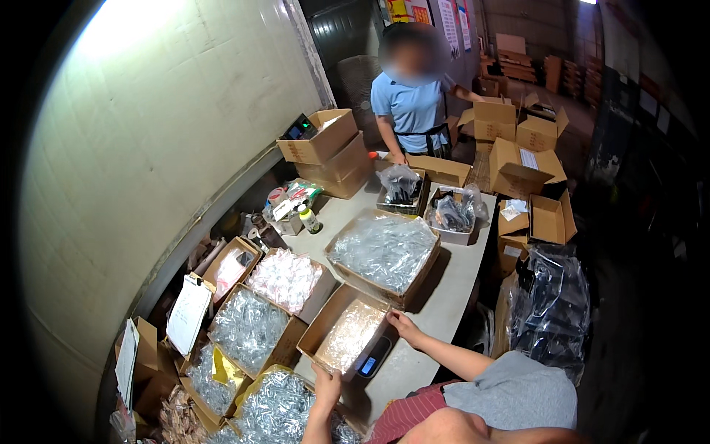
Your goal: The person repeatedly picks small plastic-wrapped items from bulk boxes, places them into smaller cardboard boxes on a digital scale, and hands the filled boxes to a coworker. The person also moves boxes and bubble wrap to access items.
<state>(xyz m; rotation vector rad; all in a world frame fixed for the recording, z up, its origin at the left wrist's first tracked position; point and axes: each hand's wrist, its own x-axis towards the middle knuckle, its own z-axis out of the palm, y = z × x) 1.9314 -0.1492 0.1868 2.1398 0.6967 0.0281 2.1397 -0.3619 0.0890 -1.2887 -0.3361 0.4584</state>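
**Holding a box of small packets on a scale**

Gripping from both sides, the person's hands frame an open cardboard box point(346, 334) that sits on a digital scale point(372, 360) near the near edge of the grey table point(451, 285). The left hand point(326, 384) curls over the box's near corner, fingers hooked on the flap; the right hand point(401, 325) rests against the box's far right corner, fingers loosely bent and touching the cardboard rim. The box lies directly between the two hands. Its contents are a heap of small clear packets, glossy and pale gold under the light. The scale's lit blue display peeks out just beside the box's right side.

Beyond it, toward the table's middle, stands a larger carton point(384, 255) lined with crinkled clear plastic and filled with silvery packets. Along the table's left edge are more open cartons: one of pinkish-white packets point(287, 277), one of shiny silver packets point(248, 328), and another at the near left corner point(277, 405). A clipboard with white paper point(188, 314) leans by them. At the far end, a co-worker in a blue shirt point(408, 107) stands behind two small bins with dark bagged parts point(403, 191). A small bottle point(309, 220) stands near stacked brown boxes point(325, 148).
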